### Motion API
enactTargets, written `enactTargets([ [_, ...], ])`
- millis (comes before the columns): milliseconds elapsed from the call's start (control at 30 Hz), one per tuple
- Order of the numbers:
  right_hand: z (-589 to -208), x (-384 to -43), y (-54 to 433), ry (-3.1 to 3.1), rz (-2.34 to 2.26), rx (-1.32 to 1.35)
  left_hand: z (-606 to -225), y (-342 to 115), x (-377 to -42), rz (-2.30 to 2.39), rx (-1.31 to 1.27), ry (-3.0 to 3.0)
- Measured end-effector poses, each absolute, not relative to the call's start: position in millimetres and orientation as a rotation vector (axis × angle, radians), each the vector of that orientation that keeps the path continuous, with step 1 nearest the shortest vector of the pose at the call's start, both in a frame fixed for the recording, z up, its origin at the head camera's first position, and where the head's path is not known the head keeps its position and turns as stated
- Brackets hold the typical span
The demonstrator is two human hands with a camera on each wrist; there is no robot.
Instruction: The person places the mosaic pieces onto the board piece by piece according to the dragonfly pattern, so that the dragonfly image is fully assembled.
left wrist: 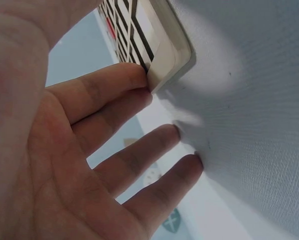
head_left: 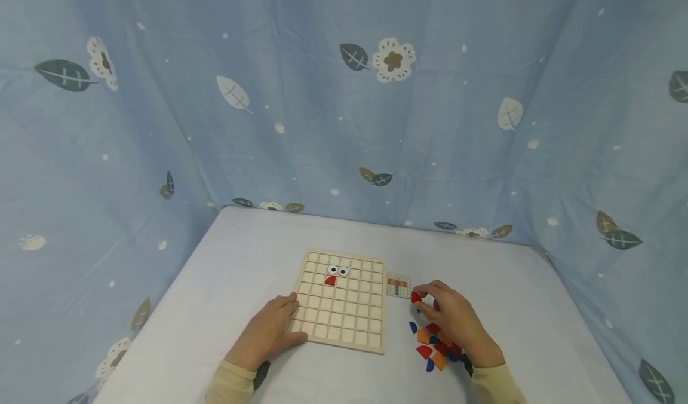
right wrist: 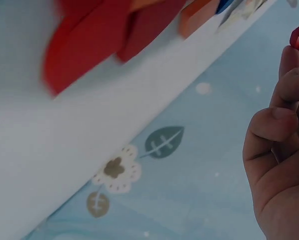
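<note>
A pale wooden grid board [head_left: 337, 305] lies on the table, with two round eye pieces [head_left: 338, 270] and a red quarter-circle piece [head_left: 330, 280] in its upper cells. My left hand [head_left: 267, 332] rests at the board's lower left corner. In the left wrist view its fingers [left wrist: 109, 90] are nearly straight, the foremost touching the board's edge. Right of the board, my right hand [head_left: 455, 319] pinches a red block [head_left: 415, 297] between thumb and fingertips, held just above the table. The block's full shape is partly hidden by the fingers.
Beneath and beside my right hand lies a loose pile of red, orange and blue blocks, including an orange square [head_left: 439, 361] and a blue piece [head_left: 413, 327]. A small pattern card [head_left: 399, 285] lies against the board's right side. Blue patterned cloth [head_left: 322, 123] hangs around the white table [head_left: 258, 242].
</note>
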State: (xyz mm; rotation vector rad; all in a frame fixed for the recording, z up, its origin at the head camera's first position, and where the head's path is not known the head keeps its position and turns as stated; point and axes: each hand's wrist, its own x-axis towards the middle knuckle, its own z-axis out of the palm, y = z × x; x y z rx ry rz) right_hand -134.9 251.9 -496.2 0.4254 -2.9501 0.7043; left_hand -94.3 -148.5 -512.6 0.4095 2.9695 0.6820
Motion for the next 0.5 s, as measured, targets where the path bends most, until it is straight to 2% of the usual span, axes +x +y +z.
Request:
enactTargets([
  [500,-502.1,-144.6,204.5,-2.761,0.716,0.765,-511.7,-150.2,-91.5,0.699,0.427,2.978],
])
